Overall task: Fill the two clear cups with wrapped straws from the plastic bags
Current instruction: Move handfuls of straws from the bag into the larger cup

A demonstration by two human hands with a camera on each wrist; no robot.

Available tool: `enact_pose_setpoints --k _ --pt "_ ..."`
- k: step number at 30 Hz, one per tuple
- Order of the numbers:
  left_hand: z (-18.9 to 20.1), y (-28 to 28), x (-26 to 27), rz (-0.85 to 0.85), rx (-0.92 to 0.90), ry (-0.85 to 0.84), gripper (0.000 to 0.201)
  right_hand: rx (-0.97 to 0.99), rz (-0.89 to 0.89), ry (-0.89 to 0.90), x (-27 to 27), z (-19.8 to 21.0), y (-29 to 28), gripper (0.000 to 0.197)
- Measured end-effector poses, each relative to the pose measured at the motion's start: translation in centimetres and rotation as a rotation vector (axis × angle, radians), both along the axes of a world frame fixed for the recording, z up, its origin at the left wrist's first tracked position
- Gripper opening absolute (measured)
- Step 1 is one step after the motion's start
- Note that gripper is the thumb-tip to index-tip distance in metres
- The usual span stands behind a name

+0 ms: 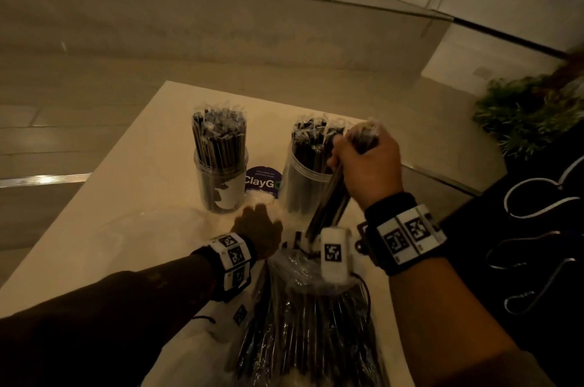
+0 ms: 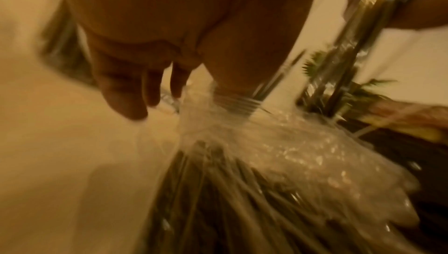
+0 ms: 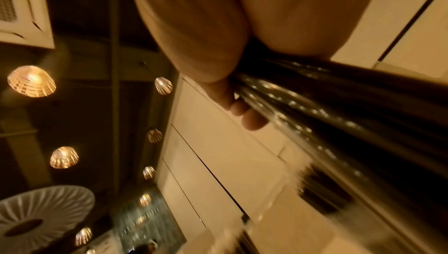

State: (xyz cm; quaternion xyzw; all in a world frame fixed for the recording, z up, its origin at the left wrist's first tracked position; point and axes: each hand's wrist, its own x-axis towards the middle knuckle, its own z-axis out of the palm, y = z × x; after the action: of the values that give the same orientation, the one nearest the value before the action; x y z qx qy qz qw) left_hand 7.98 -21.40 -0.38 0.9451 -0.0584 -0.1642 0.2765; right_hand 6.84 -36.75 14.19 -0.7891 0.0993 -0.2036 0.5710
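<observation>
Two clear cups stand on the cream table (image 1: pixel 151 146), each packed with upright dark wrapped straws: the left cup (image 1: pixel 220 184) and the right cup (image 1: pixel 297 190). My right hand (image 1: pixel 363 162) grips a bundle of wrapped straws (image 1: pixel 331 206) beside the right cup's rim, its lower ends still above the bag's mouth. The same straw bundle (image 3: pixel 315 108) is blurred in the right wrist view. A clear plastic bag (image 1: pixel 309 307) of dark straws lies in front of me. My left hand (image 1: pixel 257 225) pinches the gathered bag neck (image 2: pixel 206 108).
A round purple ClayGo sticker (image 1: pixel 262 181) lies between the cups. A green plant (image 1: pixel 531 115) stands off the table to the right. The table's right edge runs close to the right cup. Dark printed clothing (image 1: pixel 537 228) is at my right.
</observation>
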Motion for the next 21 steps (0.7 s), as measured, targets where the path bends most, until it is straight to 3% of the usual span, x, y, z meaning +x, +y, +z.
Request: enact_pose_setpoints --k 2,3,5,7,10,12,14,17,19,21 --pt "2.4 -0.8 0.1 0.063 -0.335 -0.291 0.039 0.110 -0.027 -0.073 0.6 1.2 -0.2 0.015" --pt "4.1 -1.0 0.0 -0.028 -0.504 -0.307 0.038 0.166 -0.031 -0.086 0.8 1.4 -0.2 0.017" --pt "7.3 -1.7 0.0 -0.207 -0.775 -0.103 0.046 0.267 -0.038 -0.064 1.0 0.7 0.2 0.015" --pt "8.8 -2.3 0.3 -0.258 -0.753 0.050 0.052 0.365 -0.030 0.006 1.0 -0.3 0.8 0.008" --pt "8.8 -2.9 0.4 -0.248 -0.546 0.010 0.023 0.426 -0.010 0.062 0.6 -0.7 1.4 0.027" --pt "8.8 -2.8 0.1 -0.214 -0.490 -0.009 0.018 0.284 -0.071 0.027 0.4 0.4 0.2 0.040" --pt "8.6 -2.5 -0.1 -0.212 -0.445 0.002 0.030 0.042 -0.130 -0.048 -0.1 2.3 -1.1 0.047" --pt "9.1 -2.7 -0.5 -0.258 -0.402 0.038 0.032 -0.214 0.083 0.105 -0.7 3.1 -1.5 0.058" --pt "9.4 -3.3 -0.4 -0.268 -0.429 0.049 0.026 -0.270 0.226 0.257 -1.1 2.1 -1.0 0.066" --pt "9.9 -3.9 -0.4 -0.268 -0.430 0.017 0.024 -0.183 0.192 0.222 -1.3 1.5 -0.8 0.066"
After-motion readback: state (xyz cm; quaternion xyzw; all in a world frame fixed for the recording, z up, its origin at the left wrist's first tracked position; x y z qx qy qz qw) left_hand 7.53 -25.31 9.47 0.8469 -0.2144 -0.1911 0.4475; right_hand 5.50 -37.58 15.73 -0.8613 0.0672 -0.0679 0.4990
